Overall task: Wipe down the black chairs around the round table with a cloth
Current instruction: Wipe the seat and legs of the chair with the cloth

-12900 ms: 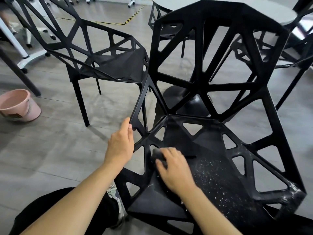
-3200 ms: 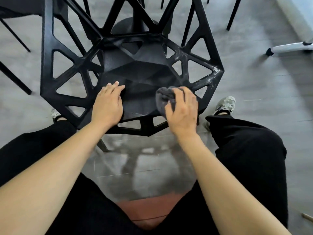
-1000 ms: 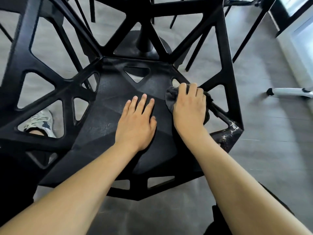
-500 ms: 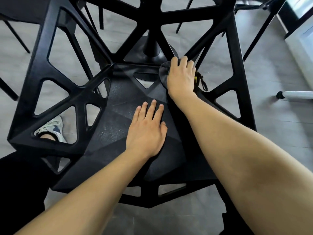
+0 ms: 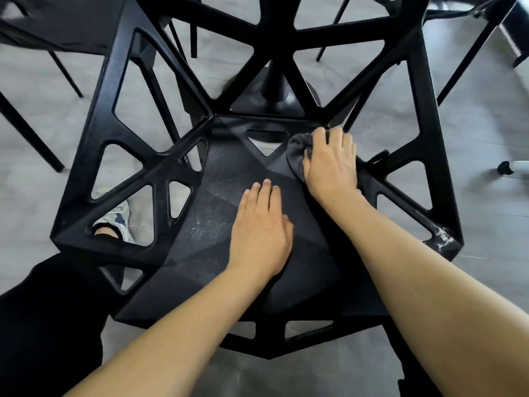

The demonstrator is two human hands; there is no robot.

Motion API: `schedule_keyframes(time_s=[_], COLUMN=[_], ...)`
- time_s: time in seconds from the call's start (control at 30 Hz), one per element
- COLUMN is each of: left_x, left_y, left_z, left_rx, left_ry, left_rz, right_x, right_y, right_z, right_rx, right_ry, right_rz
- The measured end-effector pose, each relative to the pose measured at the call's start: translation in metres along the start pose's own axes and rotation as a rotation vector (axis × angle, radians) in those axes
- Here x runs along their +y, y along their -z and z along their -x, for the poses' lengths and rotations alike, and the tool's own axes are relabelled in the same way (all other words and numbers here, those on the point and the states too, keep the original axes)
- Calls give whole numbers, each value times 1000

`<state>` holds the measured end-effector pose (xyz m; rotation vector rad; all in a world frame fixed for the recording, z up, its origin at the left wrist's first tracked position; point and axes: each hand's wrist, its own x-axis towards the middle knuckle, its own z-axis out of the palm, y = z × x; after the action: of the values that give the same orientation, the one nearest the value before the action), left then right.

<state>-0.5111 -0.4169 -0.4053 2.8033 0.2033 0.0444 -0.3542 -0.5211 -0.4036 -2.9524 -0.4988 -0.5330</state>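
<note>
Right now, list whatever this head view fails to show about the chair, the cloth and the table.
- Cloth: mostly hidden under the right hand; only its left edge shows.
- Chair: the top of the backrest is cut off by the upper edge; the seat beneath the left hand and both forearms is covered.
- Table: only its base shows through the backrest; the top is out of frame.
- Other chairs: cut off by the edges and blurred.

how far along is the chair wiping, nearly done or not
Not done. In hand: the right hand presses the grey cloth onto the back right of this black chair seat, while the left hand rests flat mid-seat. Left: pale specks still show on the seat left of that hand, and white scuffs mark the right front corner. Other chairs are barely in view, so cannot tell.
</note>
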Motion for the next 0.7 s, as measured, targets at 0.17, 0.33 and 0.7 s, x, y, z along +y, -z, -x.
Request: schedule_keyframes(time_s=[0.17,0.33,0.7], left_x=[-19,-51,-46], left_y=[19,31,40], left_z=[39,66,66], left_rx=[-32,44,184], left_ry=[73,114,136], left_rz=[-37,200,305], right_x=[-7,-33,-38], right_y=[-6,4,62], right_z=[-11,22,122], right_rx=[-29,-57,-183], right_ry=[-79,-57,-14], right_rz=[-68,-290,-363])
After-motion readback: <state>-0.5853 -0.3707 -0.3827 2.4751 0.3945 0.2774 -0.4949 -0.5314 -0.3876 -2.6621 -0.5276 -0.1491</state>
